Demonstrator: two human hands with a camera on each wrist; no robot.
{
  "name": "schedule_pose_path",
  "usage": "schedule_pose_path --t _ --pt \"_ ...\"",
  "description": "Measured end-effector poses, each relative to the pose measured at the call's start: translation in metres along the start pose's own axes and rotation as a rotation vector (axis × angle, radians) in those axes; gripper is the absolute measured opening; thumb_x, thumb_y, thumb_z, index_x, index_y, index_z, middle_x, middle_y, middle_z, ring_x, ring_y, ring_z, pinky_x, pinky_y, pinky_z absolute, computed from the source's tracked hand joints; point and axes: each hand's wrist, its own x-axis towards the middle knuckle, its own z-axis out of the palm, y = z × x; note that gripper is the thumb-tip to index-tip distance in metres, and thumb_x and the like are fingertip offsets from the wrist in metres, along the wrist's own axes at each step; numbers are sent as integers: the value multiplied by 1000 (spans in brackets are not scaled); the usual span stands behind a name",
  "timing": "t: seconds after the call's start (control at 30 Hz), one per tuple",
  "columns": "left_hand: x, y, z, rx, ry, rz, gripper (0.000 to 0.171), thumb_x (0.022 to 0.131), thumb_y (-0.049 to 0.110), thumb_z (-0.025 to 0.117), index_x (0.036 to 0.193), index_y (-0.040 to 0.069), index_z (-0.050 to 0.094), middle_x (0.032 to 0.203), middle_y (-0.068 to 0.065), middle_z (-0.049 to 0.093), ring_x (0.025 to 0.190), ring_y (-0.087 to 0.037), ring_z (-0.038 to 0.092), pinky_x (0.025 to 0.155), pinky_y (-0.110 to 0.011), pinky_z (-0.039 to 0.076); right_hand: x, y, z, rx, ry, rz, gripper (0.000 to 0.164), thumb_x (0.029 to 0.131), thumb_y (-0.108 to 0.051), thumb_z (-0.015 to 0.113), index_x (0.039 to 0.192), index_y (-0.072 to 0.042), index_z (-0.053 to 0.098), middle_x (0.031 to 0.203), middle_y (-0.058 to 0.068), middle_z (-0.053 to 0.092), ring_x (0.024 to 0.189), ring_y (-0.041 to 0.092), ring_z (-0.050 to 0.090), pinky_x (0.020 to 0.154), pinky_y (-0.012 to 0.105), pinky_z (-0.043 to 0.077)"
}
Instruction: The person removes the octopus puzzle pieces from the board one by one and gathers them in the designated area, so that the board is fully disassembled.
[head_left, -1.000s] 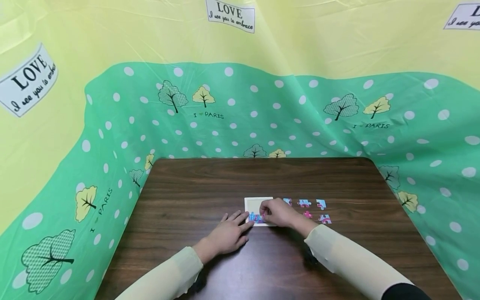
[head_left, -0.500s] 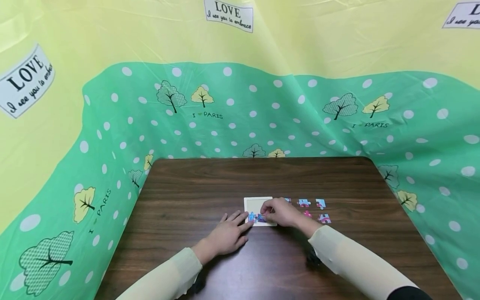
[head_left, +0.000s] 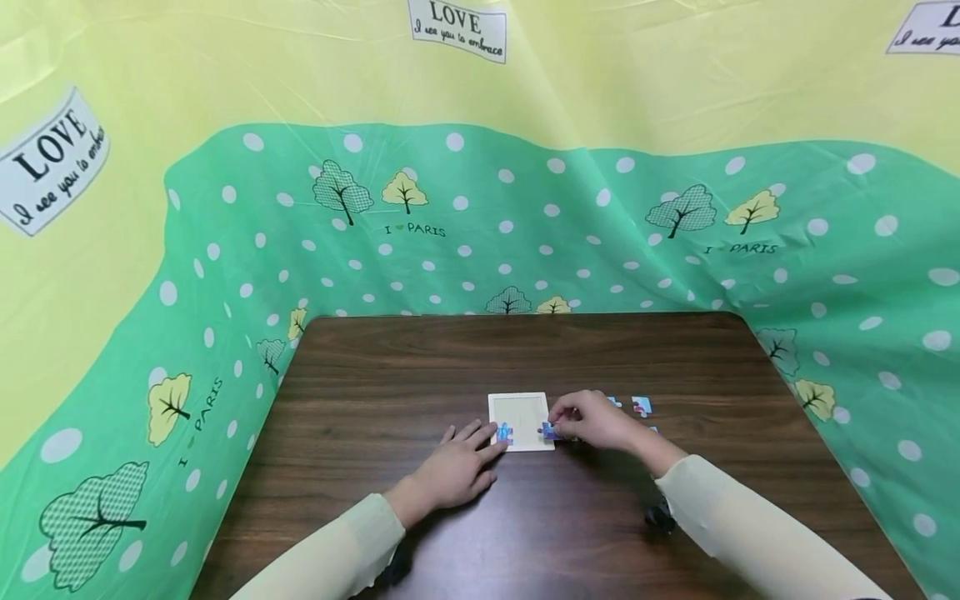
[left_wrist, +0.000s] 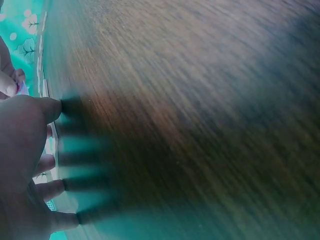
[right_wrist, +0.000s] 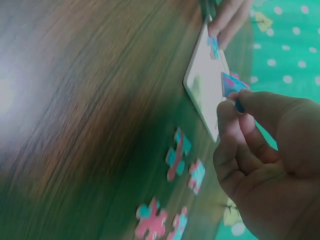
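Note:
My right hand (head_left: 596, 419) pinches a blue and pink jigsaw piece (right_wrist: 232, 85) between thumb and fingers, over the right edge of a white puzzle tray (head_left: 517, 408). In the right wrist view the piece is raised and tilted above the tray. One puzzle piece (head_left: 503, 432) lies in the tray's near left corner. My left hand (head_left: 453, 469) rests at the tray's left side with fingers spread, its fingertips touching the frame. The left wrist view shows this hand (left_wrist: 25, 145) from the thumb side.
Several loose puzzle pieces lie on the dark wooden table (head_left: 390, 367) right of the tray, among them a blue one (head_left: 641, 406) and a pink one (right_wrist: 151, 220). My right hand hides some in the head view. A patterned green and yellow cloth (head_left: 480, 192) surrounds the table.
My right hand has moved right, from inside the tray to its right edge, taking a puzzle piece out of the near row with it. The left hand has stayed in place.

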Motion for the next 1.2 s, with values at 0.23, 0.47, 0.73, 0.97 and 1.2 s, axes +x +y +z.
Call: schedule_pose_path --t 0.23,0.47,0.73,0.97,1.2 --pt "-1 1 1 -2 -3 6 55 104 42 54 156 28 46 164 -7 40 149 -36 39 109 -68 40 -22 17 -20 28 35 21 5 94 -10 73 98 -11 76 86 -5 71 76 9 62 65 24 53" --pt "-2 0 2 2 5 2 56 103 43 55 157 29 45 164 -6 40 149 -35 39 109 -68 41 -44 36 -32 79 44 79 4 94 -11 75 98 -9 75 84 -2 70 70 10 61 60 26 53" --pt "-1 0 2 2 4 -5 56 104 44 53 158 30 43 164 -5 39 150 -35 38 110 -68 40 -63 48 -35 88 43 100 4 93 -12 75 97 -10 76 90 -1 74 77 9 63 66 25 54" --pt "-1 0 4 -1 5 -5 56 104 44 53 158 30 43 165 -5 38 150 -35 38 110 -68 39 -76 60 -32 96 -6 133 8 95 -15 74 101 -10 76 89 -2 73 76 7 64 65 25 54" --pt "-1 1 2 -12 3 -15 56 104 43 53 158 30 43 165 -4 38 150 -35 38 111 -68 39 -82 71 -23 46 -13 115 4 92 -14 76 96 -12 76 85 -6 72 73 5 61 63 24 53"
